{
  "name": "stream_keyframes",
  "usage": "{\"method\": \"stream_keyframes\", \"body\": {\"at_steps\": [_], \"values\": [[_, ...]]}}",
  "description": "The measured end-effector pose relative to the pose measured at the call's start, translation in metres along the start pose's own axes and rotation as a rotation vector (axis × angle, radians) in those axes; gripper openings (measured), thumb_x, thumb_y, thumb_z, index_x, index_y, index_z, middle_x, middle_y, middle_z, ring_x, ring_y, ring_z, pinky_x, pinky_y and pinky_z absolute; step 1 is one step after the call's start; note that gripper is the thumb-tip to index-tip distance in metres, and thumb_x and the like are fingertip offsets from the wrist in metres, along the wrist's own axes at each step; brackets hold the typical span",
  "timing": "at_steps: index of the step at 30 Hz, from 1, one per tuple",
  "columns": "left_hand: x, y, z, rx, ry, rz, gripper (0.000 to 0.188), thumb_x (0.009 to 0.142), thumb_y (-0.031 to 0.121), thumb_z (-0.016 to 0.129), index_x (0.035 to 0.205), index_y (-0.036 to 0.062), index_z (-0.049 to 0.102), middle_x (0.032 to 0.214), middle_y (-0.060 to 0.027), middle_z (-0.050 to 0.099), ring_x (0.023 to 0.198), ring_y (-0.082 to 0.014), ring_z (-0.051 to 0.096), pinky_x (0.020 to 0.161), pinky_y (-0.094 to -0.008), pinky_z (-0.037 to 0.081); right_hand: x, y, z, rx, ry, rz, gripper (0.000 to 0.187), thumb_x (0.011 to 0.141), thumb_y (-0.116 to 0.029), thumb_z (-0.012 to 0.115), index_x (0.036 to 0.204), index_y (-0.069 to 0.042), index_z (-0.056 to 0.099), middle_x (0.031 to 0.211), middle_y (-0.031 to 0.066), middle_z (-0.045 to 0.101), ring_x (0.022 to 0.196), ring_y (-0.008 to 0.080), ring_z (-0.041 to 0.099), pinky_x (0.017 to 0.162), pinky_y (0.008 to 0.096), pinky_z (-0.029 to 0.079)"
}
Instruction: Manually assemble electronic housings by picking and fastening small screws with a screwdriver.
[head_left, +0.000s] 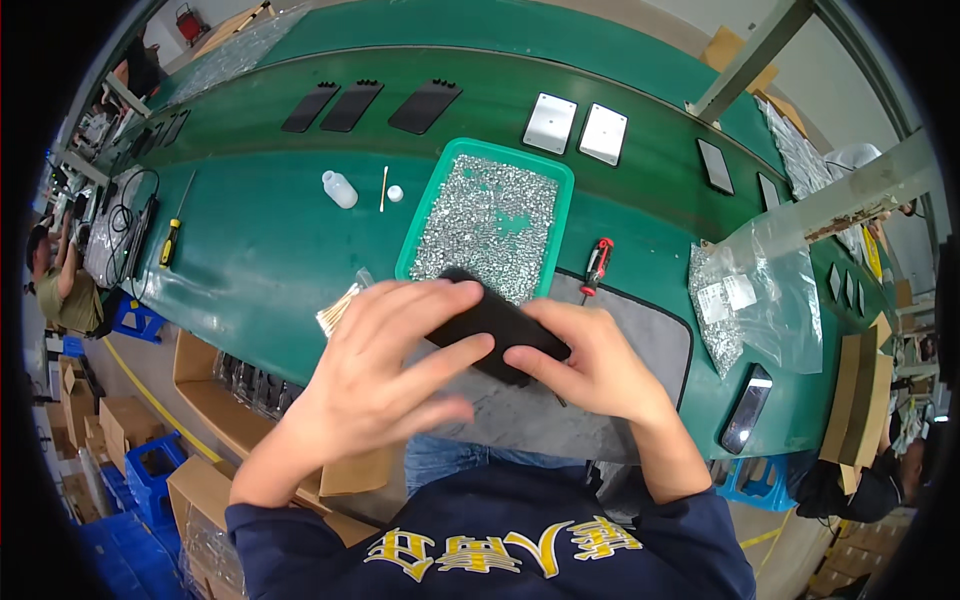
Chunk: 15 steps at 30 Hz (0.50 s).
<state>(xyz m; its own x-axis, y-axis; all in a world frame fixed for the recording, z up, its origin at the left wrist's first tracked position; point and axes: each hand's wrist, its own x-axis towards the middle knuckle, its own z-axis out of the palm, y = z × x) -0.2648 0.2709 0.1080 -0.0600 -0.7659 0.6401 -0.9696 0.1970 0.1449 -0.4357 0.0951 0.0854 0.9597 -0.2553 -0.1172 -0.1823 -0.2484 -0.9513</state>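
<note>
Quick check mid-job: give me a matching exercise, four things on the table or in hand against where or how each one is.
Things:
1. Phone
2. Black slab
3. Tray
4. Bottle

Places or states:
A. Gripped by the right hand
B. White, left of the swab
C. At the table's near edge, on the right
D. Green, holding small metal pieces

Pairs: 1-C, 2-A, 3-D, 4-B

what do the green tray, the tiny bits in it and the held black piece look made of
Green tray: likely smooth moulded plastic, given its even colour and rounded corners. Tiny bits: probably shiny metal, going by silvery glints. Black piece: matt, barely reflecting light; plastic or coated metal, can't tell which.
</note>
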Motion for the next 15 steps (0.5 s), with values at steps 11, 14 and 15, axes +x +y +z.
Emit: {"method": "stream_keyframes", "body": {"at_steps": [11, 14, 15], "values": [[-0.054, 0.035, 0.01, -0.575, -0.515, -0.897, 0.025, 0.092, 0.014, 0.075, 0.114, 0.0027, 0.073, 0.116, -0.0133, 0.072, 0.083, -0.0305, 0.069, 0.074, -0.0353, 0.054, 0.039, -0.022, 0.013, -0.454, -0.14, -0.586, 0.015, 0.088, -0.015, 0.077, 0.101, -0.009, 0.071, 0.09, 0.0041, 0.068, 0.08, 0.0245, 0.061, 0.077, 0.0322, 0.048], [-0.07, 0.049, 0.019, -0.406, -0.288, -0.837, 0.023, 0.092, 0.011, 0.071, 0.115, 0.0041, 0.072, 0.108, -0.0109, 0.07, 0.083, -0.0295, 0.068, 0.072, -0.0361, 0.054, 0.056, -0.012, -0.009, -0.326, 0.088, -0.374, 0.013, 0.089, -0.011, 0.076, 0.1, -0.006, 0.073, 0.091, 0.0052, 0.068, 0.081, 0.0228, 0.062, 0.076, 0.0316, 0.047], [-0.072, 0.049, 0.025, -0.297, -0.288, -0.734, 0.026, 0.091, 0.01, 0.069, 0.117, 0.0055, 0.071, 0.106, -0.0098, 0.067, 0.084, -0.0288, 0.067, 0.071, -0.0363, 0.053, 0.06, -0.001, -0.02, -0.444, 0.177, -0.271, 0.013, 0.088, -0.007, 0.076, 0.1, -0.004, 0.073, 0.093, 0.0063, 0.069, 0.083, 0.0224, 0.063, 0.076, 0.0319, 0.048]]}}
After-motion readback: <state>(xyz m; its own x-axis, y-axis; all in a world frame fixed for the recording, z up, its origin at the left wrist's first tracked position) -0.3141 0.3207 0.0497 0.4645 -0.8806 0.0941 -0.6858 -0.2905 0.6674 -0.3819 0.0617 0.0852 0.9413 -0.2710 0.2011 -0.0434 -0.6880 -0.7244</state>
